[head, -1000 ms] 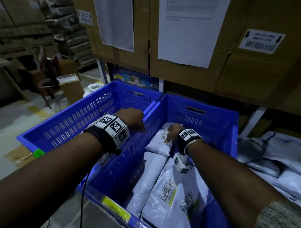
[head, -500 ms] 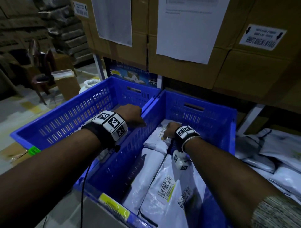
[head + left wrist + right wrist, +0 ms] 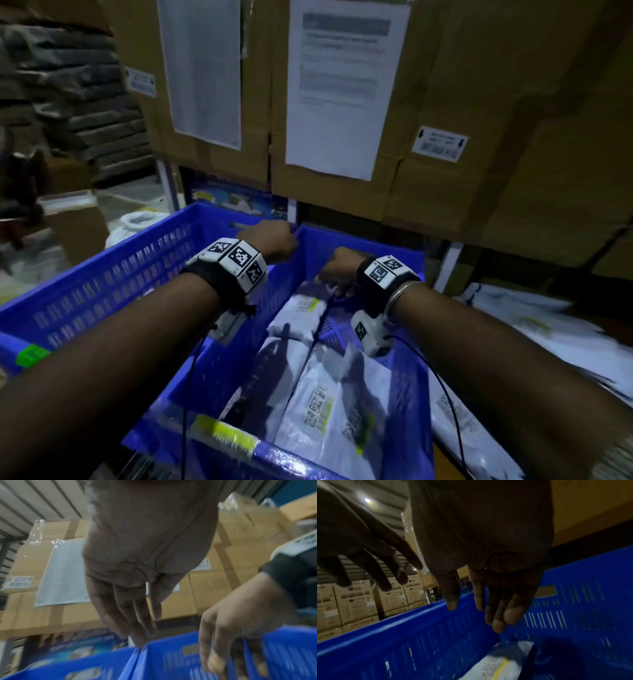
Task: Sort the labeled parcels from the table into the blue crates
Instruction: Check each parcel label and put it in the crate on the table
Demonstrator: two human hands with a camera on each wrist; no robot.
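Two blue crates stand side by side: the left crate and the right crate, which holds several white labeled parcels. A small parcel lies at its far end and a large parcel lies nearer me. My left hand hovers over the rims where the crates meet, fingers straight and pointing down, holding nothing. My right hand hangs above the far end of the right crate, fingers relaxed and empty, over the small parcel.
More white parcels lie on the table right of the crates. Stacked cardboard boxes with paper sheets rise just behind the crates. Other boxes and sacks stand on the floor to the left.
My right hand has lifted off the small parcel in the right crate and now hangs above it. My left hand has moved farther along the crate rims and upward.
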